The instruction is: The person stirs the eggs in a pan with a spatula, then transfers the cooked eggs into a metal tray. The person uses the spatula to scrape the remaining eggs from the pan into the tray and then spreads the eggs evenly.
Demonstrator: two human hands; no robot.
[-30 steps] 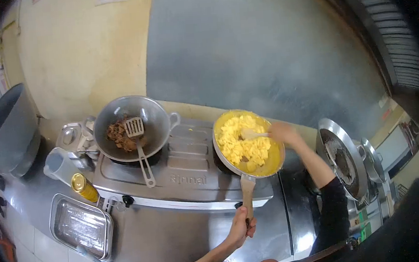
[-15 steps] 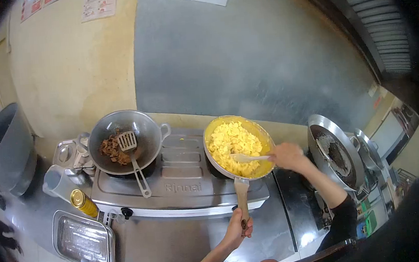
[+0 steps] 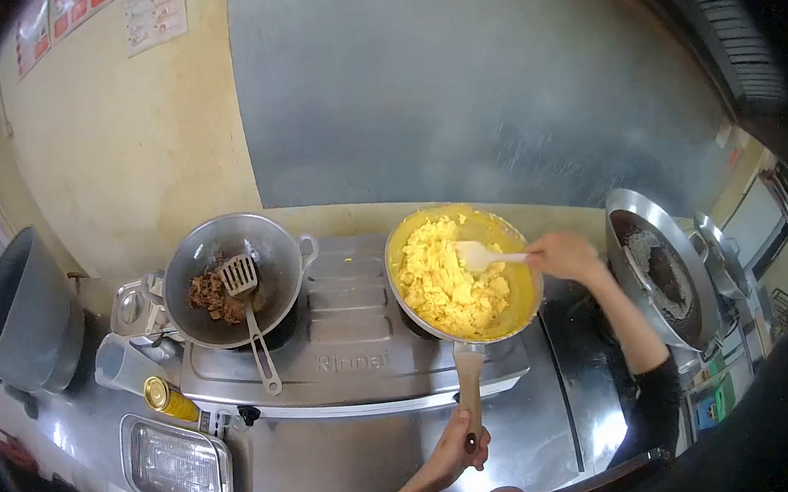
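My left hand [image 3: 456, 445] squeezes the pan handle [image 3: 469, 379] at six o'clock. At three o'clock, my right hand [image 3: 566, 256] grips the spatula [image 3: 476, 255].

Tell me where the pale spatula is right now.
Head view, right of centre: the right hand holds the spatula, its blade on the scrambled egg in the pan.

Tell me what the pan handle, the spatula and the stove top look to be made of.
The pan handle, gripped by the left hand, looks like wood: matte pale tan. The spatula, in the right hand, is smooth cream-white, probably silicone or plastic; cannot tell which. The stove top looks like stainless steel: dull grey sheen, pressed ribs.
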